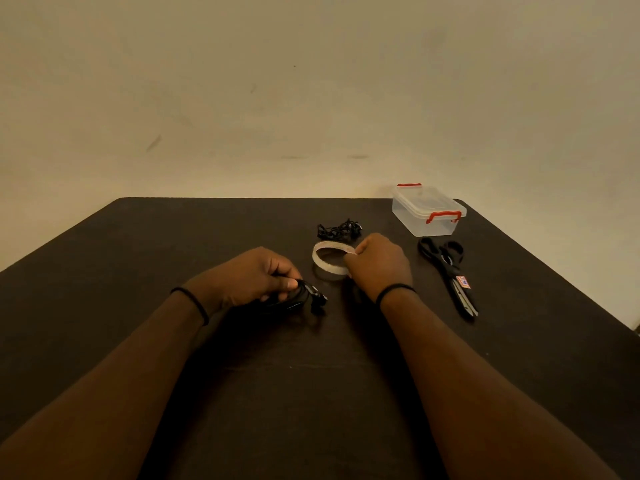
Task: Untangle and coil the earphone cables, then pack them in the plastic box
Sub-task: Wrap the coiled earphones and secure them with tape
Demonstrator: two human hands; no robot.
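Observation:
My left hand [256,277] grips a coiled black earphone cable [304,296] low over the dark table, its earbud end sticking out to the right. My right hand [377,263] pinches the right rim of a white tape roll [327,259] that lies flat on the table. Behind the roll sits a tangled black earphone cable [339,229], touched by neither hand. A clear plastic box [427,213] with red latches stands at the far right, its lid on.
Black-handled scissors [448,271] lie right of my right hand, blades pointing toward me. The dark table [173,244] ends at a plain wall behind and drops off along its right edge.

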